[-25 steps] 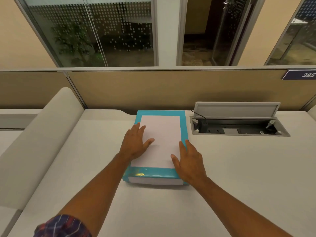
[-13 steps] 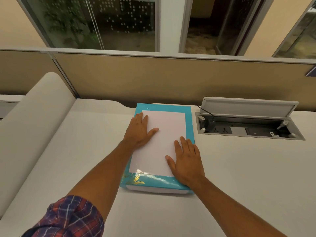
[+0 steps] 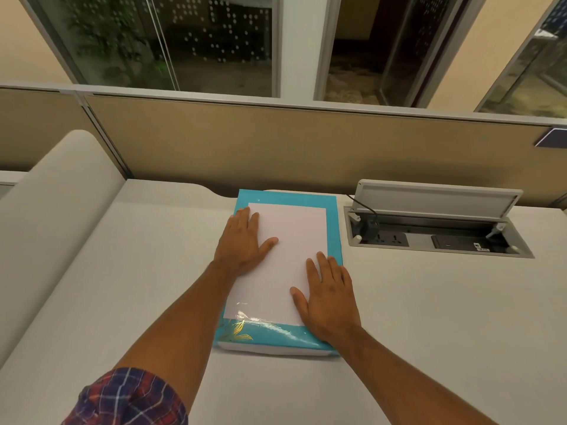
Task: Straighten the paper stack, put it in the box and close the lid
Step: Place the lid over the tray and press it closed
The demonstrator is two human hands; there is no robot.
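Against the far edge of the pale grey bench, near its middle, lies a flat turquoise box with gold leaf print, and on top of it rests the white paper stack, squared within the turquoise border. Whether that turquoise surface is the shut lid or an open tray cannot be told from this view; a white layer shows under the near edge. The left hand lies flat and spread on the stack's far left corner, thumb stretched toward the middle. The right hand lies flat and spread on the near right corner, its outer fingers lapping onto the box border. Neither hand pinches anything; both simply press down.

The paper looks light, thin and floppy, with smooth sheets that would likely slide over each other and over the glossy box surface. It is best taken by its two long edges, fingers beneath and thumbs above, so that the sheets stay aligned and do not fan or sag. The box seems like stiff card, so the lid could be lifted by its near edge.

Just right of the box, an open socket hatch is set into the bench.
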